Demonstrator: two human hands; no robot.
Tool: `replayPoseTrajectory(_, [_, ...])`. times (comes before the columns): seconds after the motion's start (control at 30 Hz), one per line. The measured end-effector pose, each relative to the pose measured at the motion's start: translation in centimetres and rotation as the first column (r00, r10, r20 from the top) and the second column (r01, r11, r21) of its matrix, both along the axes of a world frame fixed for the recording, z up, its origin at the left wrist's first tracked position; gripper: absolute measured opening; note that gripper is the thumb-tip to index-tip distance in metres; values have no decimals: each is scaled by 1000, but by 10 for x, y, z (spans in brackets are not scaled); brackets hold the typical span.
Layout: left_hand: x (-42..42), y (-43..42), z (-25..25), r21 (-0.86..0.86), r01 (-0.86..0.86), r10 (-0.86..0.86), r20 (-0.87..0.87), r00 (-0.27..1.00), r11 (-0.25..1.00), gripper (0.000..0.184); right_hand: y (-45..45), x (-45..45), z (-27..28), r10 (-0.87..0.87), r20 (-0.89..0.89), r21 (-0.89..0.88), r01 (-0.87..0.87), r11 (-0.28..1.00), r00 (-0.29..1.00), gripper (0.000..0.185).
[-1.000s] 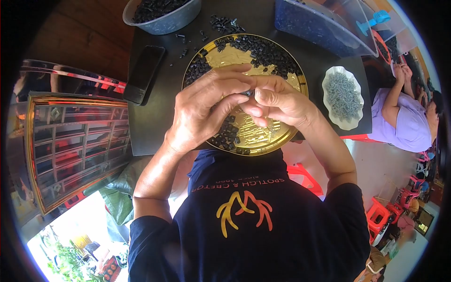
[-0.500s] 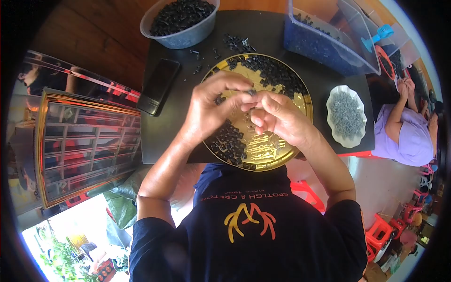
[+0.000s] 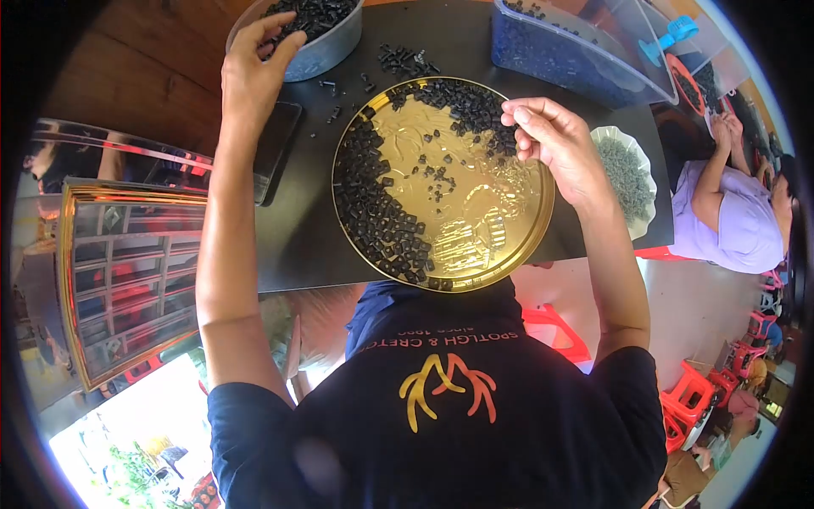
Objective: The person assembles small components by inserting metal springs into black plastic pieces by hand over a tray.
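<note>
In the head view, we have our left hand (image 3: pixel 253 72) over the rim of the translucent plastic bowl (image 3: pixel 326 59), with its thumb and fingers parted above the black plastic pieces (image 3: pixel 318 17) heaped inside. That grip is loose, and we see nothing caught in it; whether a fingertip brushes the heap, we cannot tell.

Our right hand (image 3: pixel 555 146) hangs above the right side of the round gold tray (image 3: pixel 411 140), thumb and forefinger drawn close together. We cannot tell whether a small part sits between them.

Short black parts (image 3: pixel 365 182) line the tray's left side and far edge, and a few lie scattered across its middle. Right of it, partly behind our right wrist, is the white scalloped dish (image 3: pixel 642 225) of small grey metal pieces (image 3: pixel 626 182), likely screws.

The step in hand looks to us like taking a piece from the bowl. To do it well, we should pinch a single piece with thumb and forefinger, lift it straight clear of the rim, and avoid raking others onto the table (image 3: pixel 297 237), where loose pieces (image 3: pixel 400 61) already lie. Meanwhile we had best hold our right hand steady, with its wrist clear of the dish.
</note>
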State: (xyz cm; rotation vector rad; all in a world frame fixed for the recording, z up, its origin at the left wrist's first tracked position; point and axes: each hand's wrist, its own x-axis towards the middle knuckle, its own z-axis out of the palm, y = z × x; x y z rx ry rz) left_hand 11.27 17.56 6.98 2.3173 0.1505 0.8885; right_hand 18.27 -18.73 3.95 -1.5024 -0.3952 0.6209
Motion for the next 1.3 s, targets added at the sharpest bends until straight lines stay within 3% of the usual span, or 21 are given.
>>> replayPoseTrajectory(0.07, [-21,-25,-3,-164,12,-20,-50,999,986,33,3,2,-2,55,135,-140,-36,990,989,20])
replayPoseTrajectory(0.1, [-28,-29,-13,-121,-11,3,-67,998,993,32,8,3,-3,112,211,-210,-67,975,971,19])
replayPoseTrajectory(0.17, [-46,-46,-25,-209,31,-42,-50,998,977,29,20,10,-20,192,412,-263,-85,961,891,17])
replayPoseTrajectory(0.37, [-89,-82,-49,-338,51,-77,-62,995,940,26,83,22,-33,375,836,-407,-6,913,400,20])
replayPoseTrajectory(0.47, [-101,-95,-50,-444,49,-84,-58,995,895,24,111,30,-47,435,880,-459,101,883,194,25])
replayPoseTrajectory(0.67, [-114,-102,-57,-490,29,-68,-61,996,871,23,130,18,-44,566,812,-583,189,790,141,32])
replayPoseTrajectory(0.73, [-114,-102,-58,-450,32,-62,-54,997,893,21,128,18,-49,540,834,-551,203,810,110,32])
replayPoseTrajectory(0.83, [-114,-101,-59,-403,24,-54,-64,996,915,21,122,21,-44,596,783,-620,142,772,177,30])
replayPoseTrajectory(1.0, [-101,-99,-52,-286,23,-61,-127,990,958,19,105,41,-38,472,845,-514,143,846,251,23])
replayPoseTrajectory(1.1, [-80,-93,-46,-121,61,-90,-253,963,991,19,99,51,-38,454,858,-499,176,849,240,22])
replayPoseTrajectory(1.23, [-42,-84,-56,273,195,-166,-126,978,942,16,103,50,-42,501,847,-530,201,824,177,23])
replayPoseTrajectory(1.3, [-28,-87,-57,417,186,-115,-190,975,890,12,107,46,-42,540,825,-565,240,789,165,23])
